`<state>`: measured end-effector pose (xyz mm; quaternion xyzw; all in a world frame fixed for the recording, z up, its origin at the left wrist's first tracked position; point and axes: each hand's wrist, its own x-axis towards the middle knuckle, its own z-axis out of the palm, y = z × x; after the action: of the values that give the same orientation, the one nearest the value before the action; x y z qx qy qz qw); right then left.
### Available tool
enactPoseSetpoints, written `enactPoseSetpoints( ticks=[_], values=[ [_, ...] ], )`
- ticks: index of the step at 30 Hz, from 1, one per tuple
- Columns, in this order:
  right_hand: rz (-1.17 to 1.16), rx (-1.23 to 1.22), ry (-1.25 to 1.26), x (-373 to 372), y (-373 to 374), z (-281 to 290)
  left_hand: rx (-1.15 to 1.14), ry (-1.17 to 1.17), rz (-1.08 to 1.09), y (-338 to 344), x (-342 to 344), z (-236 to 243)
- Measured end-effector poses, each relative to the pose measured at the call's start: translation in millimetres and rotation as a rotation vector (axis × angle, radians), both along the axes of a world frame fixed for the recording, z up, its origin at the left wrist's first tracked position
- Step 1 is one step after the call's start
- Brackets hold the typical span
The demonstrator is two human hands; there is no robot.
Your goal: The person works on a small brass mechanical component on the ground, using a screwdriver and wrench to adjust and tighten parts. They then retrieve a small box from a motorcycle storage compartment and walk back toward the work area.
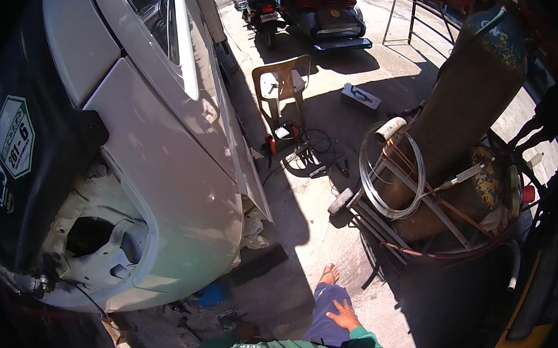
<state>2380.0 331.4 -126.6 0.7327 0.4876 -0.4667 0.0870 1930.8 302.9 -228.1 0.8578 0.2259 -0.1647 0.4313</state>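
Observation:
My right hand rests on the knee of my blue shorts, its fingers spread and nothing in them. Deep shade covers my left hand, low in the picture and left of my leg; its fingers cannot be made out. To the left stands a white vehicle body, with a bare round headlight opening at its corner. A blue object and dark tools or parts lie on the ground near my left hand.
Gas cylinders stand on a metal cart at right, with coiled wire and a hammer. Ahead are a brown chair, cables and a grey box. Motorcycles are parked farther off.

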Motion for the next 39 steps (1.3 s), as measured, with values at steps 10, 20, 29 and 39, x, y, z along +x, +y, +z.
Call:
enactPoseSetpoints(
  ticks=[10, 20, 29, 39],
  values=[
    [-0.383, -0.052, 0.345, 142.8, 125.4, 114.7, 0.035, -0.146, 0.938, 477.7, 258.1, 173.0],
    [-0.631, -0.021, 0.188, 171.1, 228.8, 136.7, 0.469, -0.576, 1.688, 751.9, 221.2, 275.7],
    [-0.737, -0.027, 0.175, 167.6, 464.3, 158.6, 0.833, -0.429, 1.231, 1062.8, 222.5, 284.4],
    [-1.262, -0.002, 0.270, 143.6, 665.3, 154.9, 0.669, 0.200, 0.815, 1261.9, 222.4, 220.6]
  ],
)
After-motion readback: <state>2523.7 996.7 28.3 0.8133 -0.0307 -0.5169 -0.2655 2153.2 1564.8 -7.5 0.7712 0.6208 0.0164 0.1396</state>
